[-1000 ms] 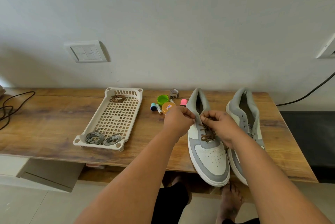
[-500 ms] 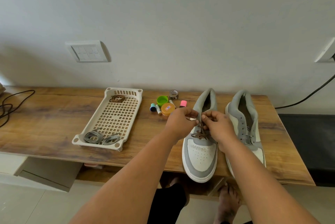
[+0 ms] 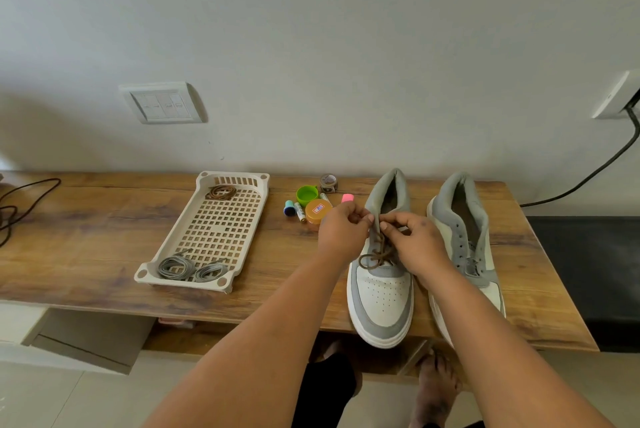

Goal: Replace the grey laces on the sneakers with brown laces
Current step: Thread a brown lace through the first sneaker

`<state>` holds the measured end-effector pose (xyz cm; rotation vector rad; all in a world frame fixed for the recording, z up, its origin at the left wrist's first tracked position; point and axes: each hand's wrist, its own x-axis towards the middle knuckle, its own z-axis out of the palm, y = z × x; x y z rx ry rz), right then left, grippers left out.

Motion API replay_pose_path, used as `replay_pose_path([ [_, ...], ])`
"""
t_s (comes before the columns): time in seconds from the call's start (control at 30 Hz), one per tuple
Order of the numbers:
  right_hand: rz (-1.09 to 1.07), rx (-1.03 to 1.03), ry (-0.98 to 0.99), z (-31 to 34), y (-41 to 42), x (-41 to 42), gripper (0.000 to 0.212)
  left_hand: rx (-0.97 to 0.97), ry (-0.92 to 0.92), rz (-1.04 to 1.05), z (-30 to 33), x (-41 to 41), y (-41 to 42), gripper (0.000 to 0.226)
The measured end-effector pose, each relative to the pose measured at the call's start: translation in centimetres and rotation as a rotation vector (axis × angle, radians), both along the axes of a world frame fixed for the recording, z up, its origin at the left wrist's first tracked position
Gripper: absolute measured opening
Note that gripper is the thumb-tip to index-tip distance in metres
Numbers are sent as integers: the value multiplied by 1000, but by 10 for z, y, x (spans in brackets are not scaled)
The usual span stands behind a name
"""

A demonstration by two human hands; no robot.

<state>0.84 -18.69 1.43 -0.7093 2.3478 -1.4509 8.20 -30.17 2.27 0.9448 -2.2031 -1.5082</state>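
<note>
Two grey-and-white sneakers stand on the wooden table. The left sneaker (image 3: 381, 303) carries a brown lace (image 3: 375, 256) threaded through its eyelets. My left hand (image 3: 341, 228) and my right hand (image 3: 414, 242) meet over its tongue, each pinching an end of that brown lace. The right sneaker (image 3: 464, 219) has bare eyelets; my right forearm covers part of it. A cream perforated tray (image 3: 214, 230) to the left holds two coiled grey laces (image 3: 188, 268) at its near end and a coiled brown lace (image 3: 220, 191) at its far end.
Small items sit between tray and shoes: a green cap (image 3: 306, 195), an orange lid (image 3: 318, 211), markers (image 3: 294, 210), a tape roll (image 3: 328, 182), a pink eraser (image 3: 347, 198). Dark cables (image 3: 20, 206) lie at the table's left. The left sneaker's toe overhangs the front edge.
The left sneaker has been turned from slanting to pointing straight toward me. Both hands shifted up toward the top eyelets, still pinching the brown lace.
</note>
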Motion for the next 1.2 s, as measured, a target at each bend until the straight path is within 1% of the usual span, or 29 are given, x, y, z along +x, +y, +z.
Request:
replay_pose_path([
  [0.13, -10, 23, 13, -1, -1, 1, 14, -19, -44, -59, -2, -1, -3, 8],
  [0.23, -31, 59, 62, -6, -4, 4, 18, -9, -30, 4, -4, 0, 0, 12],
  [0.4, -180, -17, 197, -12, -11, 10, 16, -12, -11, 46, -6, -1, 2, 10],
  [0.47, -191, -33, 259, -16, -15, 12, 14, 21, 3, 38, -7, -1, -1, 8],
  [0.53, -165, -29, 272, -19, -17, 11, 14, 46, 5, 20, -6, 1, -4, 6],
  [0.67, -50, 25, 238, -14, -10, 2, 18, 3, -27, 7, -5, 3, -4, 10],
  [0.73, 18, 74, 293, -9, -4, -1, 23, -13, -38, 13, -4, 2, -6, 9],
  [0.77, 52, 107, 342, -8, -1, -2, 27, 8, -12, 22, 1, 2, -6, 10],
  [0.8, 80, 144, 383, -6, 2, -2, 32, 93, 60, 47, 8, 2, -7, 12],
  [0.83, 98, 178, 398, -4, 4, -2, 36, 275, 185, 89, 16, 1, -10, 15],
  [0.9, 124, 209, 376, 2, 9, -1, 44, 817, 505, 177, 36, 4, -18, 22],
  [0.93, 140, 207, 383, 5, 10, 0, 46, 1054, 639, 217, 44, 10, -24, 25],
  [0.97, 152, 206, 401, 7, 10, 1, 48, 1221, 722, 253, 48, 16, -31, 28],
  [1.0, 158, 207, 414, 9, 11, 1, 48, 1308, 738, 267, 53, 20, -36, 29],
  [1.03, 161, 206, 417, 10, 11, 1, 47, 1219, 643, 271, 54, 23, -41, 28],
  [1.07, 165, 206, 414, 10, 11, 1, 46, 958, 461, 240, 54, 26, -42, 26],
  [1.13, 168, 199, 408, 8, 11, 1, 40, 145, -59, 68, 40, 29, -42, 23],
  [1.17, 162, 192, 407, 7, 11, 0, 37, -201, -231, -44, 28, 28, -41, 28],
  [1.2, 153, 182, 404, 6, 10, -1, 36, -369, -314, -139, 18, 26, -39, 36],
])
